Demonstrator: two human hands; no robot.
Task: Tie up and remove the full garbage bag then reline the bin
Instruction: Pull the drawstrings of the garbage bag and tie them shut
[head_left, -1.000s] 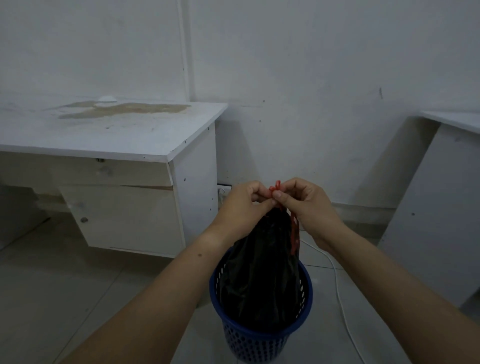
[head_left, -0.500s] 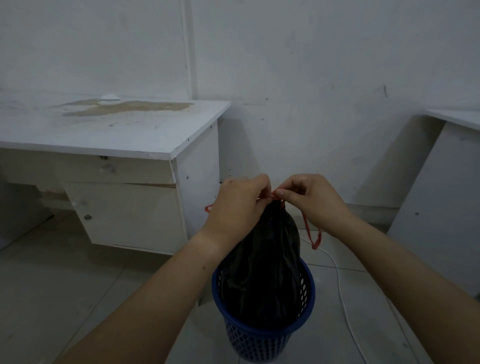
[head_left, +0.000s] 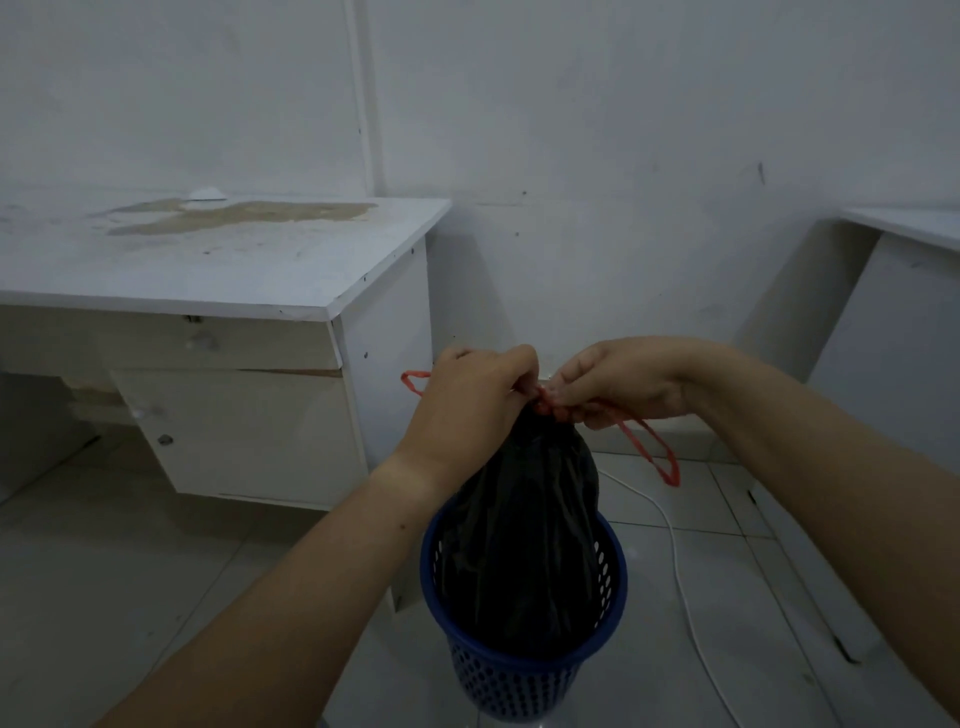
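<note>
The left hand (head_left: 467, 400) has its fingers (head_left: 519, 366) curled tight. They pinch the red plastic drawstring (head_left: 671, 474) at the gathered neck of the black plastic garbage bag (head_left: 519, 545), and one red loop sticks out past the knuckles to the left. The right hand (head_left: 628, 384) meets it knuckle to knuckle, fingers pressed together on the same string, with a longer red loop hanging below the palm (I cannot tell whether a knot sits between the fingertips).

The bag's neck is directly under both hands. Its body stands inside the round blue perforated plastic bin (head_left: 519, 680) and rises well above the rim.

The bin stands on the pale tiled floor (head_left: 130, 571), just beside the side panel of a white desk whose stained tabletop (head_left: 234, 270) lies to the left. A white cable (head_left: 680, 571) trails on the floor near the bin's right side. Open floor lies between the bin and a second white desk (head_left: 893, 312) at the right edge.
</note>
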